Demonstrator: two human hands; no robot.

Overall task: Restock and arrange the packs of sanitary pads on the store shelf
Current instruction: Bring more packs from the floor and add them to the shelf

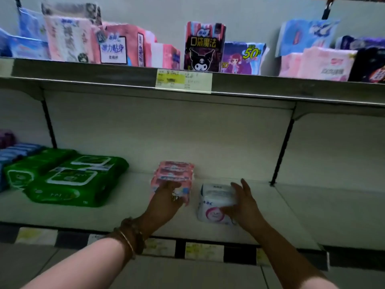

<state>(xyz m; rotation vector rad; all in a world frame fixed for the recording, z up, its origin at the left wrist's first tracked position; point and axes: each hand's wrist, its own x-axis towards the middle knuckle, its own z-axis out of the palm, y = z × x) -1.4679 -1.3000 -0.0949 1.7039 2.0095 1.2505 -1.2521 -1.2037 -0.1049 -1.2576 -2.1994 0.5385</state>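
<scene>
So, the lower shelf [125, 215] is where it's all going on. A small stack of pink packs [174, 174] is set near the middle of it. The left hand [166, 195] is laid over the front of that stack. The shot is too blurred there, so it can't be told whether the fingers [177, 185] are curled round a pack or only pressed on it. A couple of bracelets [130, 236] are worn on that wrist.

Just beside the stack, to its right and not touching it, a white pack [214, 203] is held by the right hand [244, 202]. The thumb is clamped on the front and the fingers [239, 185] are wrapped over the far side. Blue letters that look like "ABC" are printed on it, plus a pink round mark lower down.

Green packs [68, 178] are lying flat on the left end of the same shelf, well apart from the hands. Their white-framed labels can't be read.

On the upper shelf [83, 74] more packs are stood upright. A black pack [204, 46] is marked "口袋魔法" over a cartoon character. A pink pack [113, 49] carries what looks like "弹力贴身", and a purple pack [242, 58] has a big "50". A yellow-and-white price label [183, 80] is stuck on the shelf edge, its writing too smeared to read.
</scene>
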